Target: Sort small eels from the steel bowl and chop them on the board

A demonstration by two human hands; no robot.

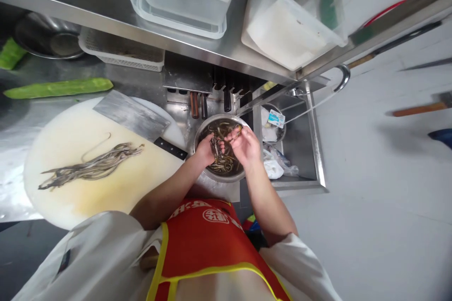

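Observation:
A steel bowl [228, 180] holds dark liquid and several thin, dark eel-like strips [223, 166]. My left hand [205, 151] is over the bowl's left side, fingers curled around a small bundle of eels [216, 147]. Over its right side, my right hand [247, 145] is closed, fingertips pinched at what looks like one eel; its exact hold is partly hidden. More eels [93, 165] lie in a long bunch on the round white cutting board [116, 202] to the left. A cleaver [132, 115] rests on the board, its black handle toward the bowl.
Behind the bowl, knives [194, 105] stand in a rack. A sink [300, 150] with bags and a package is at the right. An overhead shelf [106, 23] carries plastic bins [183, 14]. A peeled green vegetable [58, 88] and a white basket [122, 51] are at the back left.

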